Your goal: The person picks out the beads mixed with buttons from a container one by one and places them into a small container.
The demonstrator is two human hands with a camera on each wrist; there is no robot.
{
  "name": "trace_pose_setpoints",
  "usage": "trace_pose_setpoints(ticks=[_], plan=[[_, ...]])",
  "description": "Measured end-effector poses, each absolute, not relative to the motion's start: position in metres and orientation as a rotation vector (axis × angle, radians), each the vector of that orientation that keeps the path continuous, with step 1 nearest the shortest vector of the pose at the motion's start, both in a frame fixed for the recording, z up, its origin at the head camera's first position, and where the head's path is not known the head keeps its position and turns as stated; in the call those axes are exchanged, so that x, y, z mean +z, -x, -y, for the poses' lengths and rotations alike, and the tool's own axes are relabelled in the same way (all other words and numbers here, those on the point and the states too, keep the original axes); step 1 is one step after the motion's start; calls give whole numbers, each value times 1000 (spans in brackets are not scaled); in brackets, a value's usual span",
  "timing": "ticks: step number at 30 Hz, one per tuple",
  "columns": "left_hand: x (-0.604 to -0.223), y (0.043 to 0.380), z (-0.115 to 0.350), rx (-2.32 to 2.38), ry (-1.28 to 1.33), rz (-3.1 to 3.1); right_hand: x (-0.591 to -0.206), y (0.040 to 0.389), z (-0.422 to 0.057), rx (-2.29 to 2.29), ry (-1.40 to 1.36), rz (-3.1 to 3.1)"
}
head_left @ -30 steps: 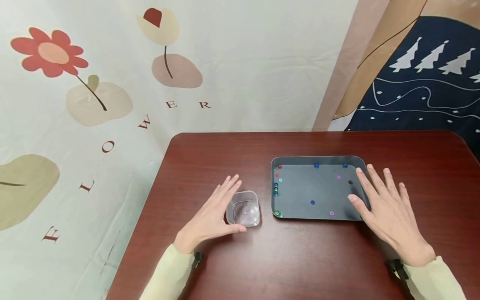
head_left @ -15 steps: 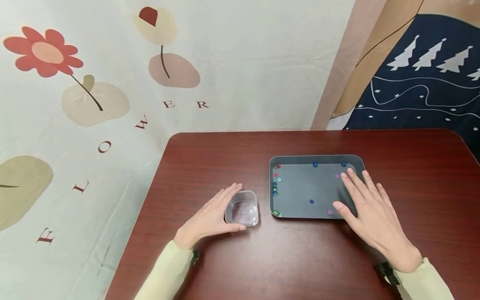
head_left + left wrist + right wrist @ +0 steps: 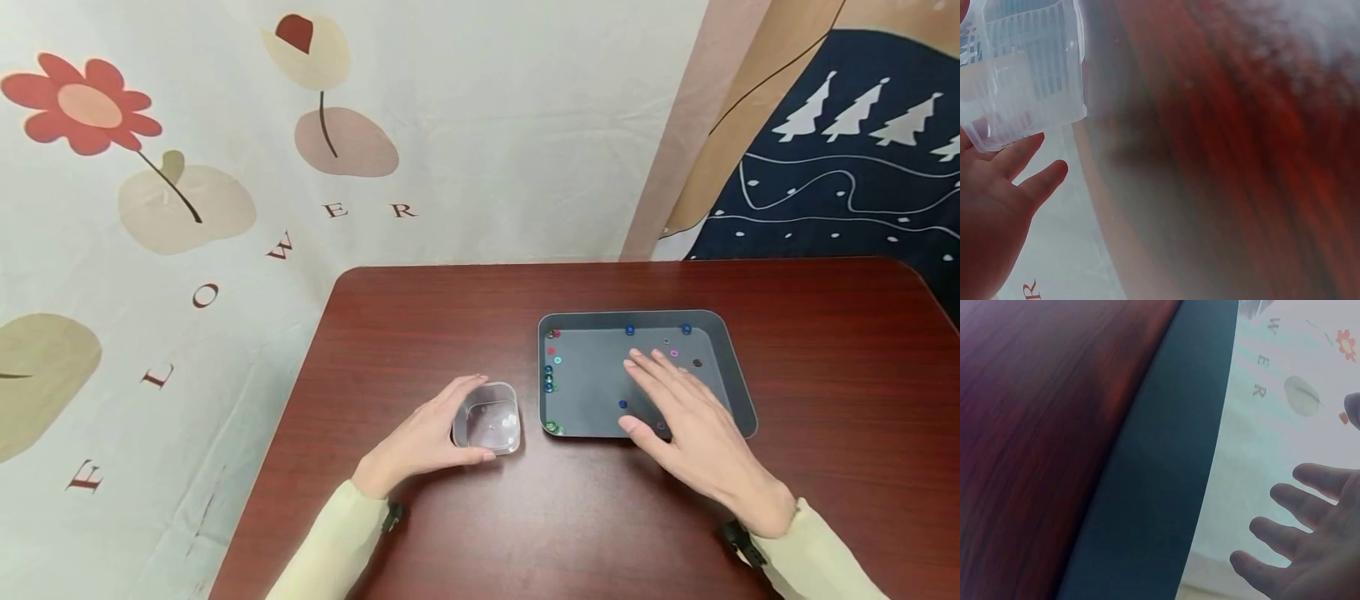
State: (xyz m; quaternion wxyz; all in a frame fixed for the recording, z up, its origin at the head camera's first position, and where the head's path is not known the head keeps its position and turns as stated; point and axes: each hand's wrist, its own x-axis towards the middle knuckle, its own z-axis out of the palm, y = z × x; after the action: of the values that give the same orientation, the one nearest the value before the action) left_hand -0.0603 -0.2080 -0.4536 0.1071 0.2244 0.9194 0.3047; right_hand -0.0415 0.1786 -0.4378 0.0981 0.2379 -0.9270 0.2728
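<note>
A small clear plastic container (image 3: 495, 425) stands on the table to the left of a grey tray (image 3: 585, 383). My left hand (image 3: 420, 446) holds it from the left, thumb along the near side and fingers round the far side. The left wrist view shows the container (image 3: 1032, 69) large, its side above the hand. Over the right part of the tray hovers my right hand (image 3: 693, 429), fingers extended and nothing in them. Blue and green glassy beads (image 3: 548, 379) line the tray's left wall. A flat blue piece (image 3: 622, 404) lies near the right thumb, and a pink ring (image 3: 673, 353) farther back.
The reddish-brown wooden table (image 3: 420, 325) has rounded far corners. Behind it hangs a pale curtain (image 3: 510, 167) with printed flowers, and a dark blue cloth (image 3: 840, 183) with white trees at the right. The tray's raised wall (image 3: 1154, 456) crosses the right wrist view.
My right hand has moved left, from the tray's right edge to over its inside. My left fingers have bent down closer round the container, which stays in place.
</note>
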Motion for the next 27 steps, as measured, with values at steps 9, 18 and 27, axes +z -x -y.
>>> trace_pose_setpoints(ticks=[9, 18, 27], plan=[[-453, 60, 208, 890, -661, -2713, -444, 51, -140, 849, -854, 2778], [-455, 61, 209, 886, -674, -2710, -447, 66, -116, 852, -943, 2829], [-454, 63, 209, 895, -687, -2703, -454, 81, -103, 828, -1000, 2908]])
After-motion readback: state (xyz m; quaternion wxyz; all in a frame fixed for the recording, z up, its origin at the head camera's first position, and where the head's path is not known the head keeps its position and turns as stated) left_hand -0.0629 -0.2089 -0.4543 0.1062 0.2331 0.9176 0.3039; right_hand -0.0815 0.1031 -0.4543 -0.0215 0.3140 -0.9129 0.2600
